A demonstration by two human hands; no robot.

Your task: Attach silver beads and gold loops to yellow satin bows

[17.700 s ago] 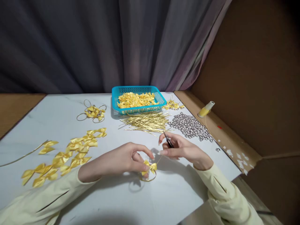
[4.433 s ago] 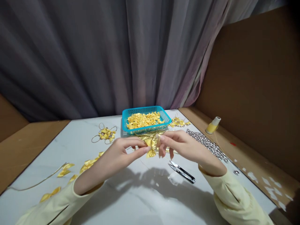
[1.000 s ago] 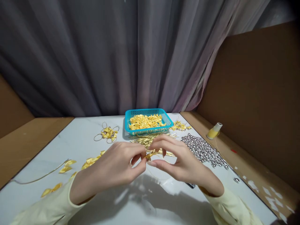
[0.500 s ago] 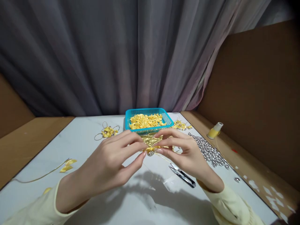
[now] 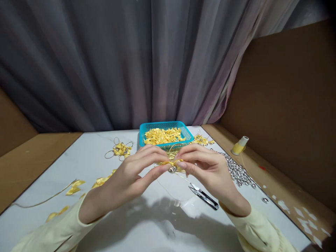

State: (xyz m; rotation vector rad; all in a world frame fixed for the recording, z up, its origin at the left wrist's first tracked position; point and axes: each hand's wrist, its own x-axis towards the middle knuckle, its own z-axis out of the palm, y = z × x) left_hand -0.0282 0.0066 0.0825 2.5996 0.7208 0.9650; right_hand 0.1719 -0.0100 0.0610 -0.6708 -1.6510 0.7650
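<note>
- A grey-purple curtain [image 5: 112,63] hangs behind the white table [image 5: 97,154], and a brown panel [image 5: 294,87] closes off the right side.
- At the back sits a teal basket [image 5: 142,136] with openwork sides, holding a heap of small yellow bows [image 5: 164,135].
- A looped yellow cluster [image 5: 122,149] with silver beads lies left of the basket; a second cluster [image 5: 202,140] lies at its right.
- In front of the basket is a pile of gold wires [image 5: 173,154], largely hidden by the hands.
- The right hand also covers part of the silver bead pile [image 5: 237,171]; a single bead [image 5: 265,200] lies apart, near the table edge.
- Black-handled snips [image 5: 204,196] lie just below the right hand, blades toward the middle.
- Beyond the bead pile, a spool of yellow thread [image 5: 239,146] is on the brown strip, with white scraps [image 5: 301,217] nearer.
- The left forearm blocks some loose bows [image 5: 103,181]; farther left, a long wire [image 5: 47,200] ends beside another bow [image 5: 75,187].
- The held bow [image 5: 178,163] is between both hands, raised over the table's middle: yellow, shiny, seen nearly edge-on.
- A silver bead [image 5: 172,169] sits at its centre, facing the wearer; a gold loop [image 5: 170,148] arches above.
- The left hand [image 5: 133,175] pinches the bow's left side, thumb below.
- The right hand [image 5: 207,168] grips its right side between thumb and fingers.
</note>
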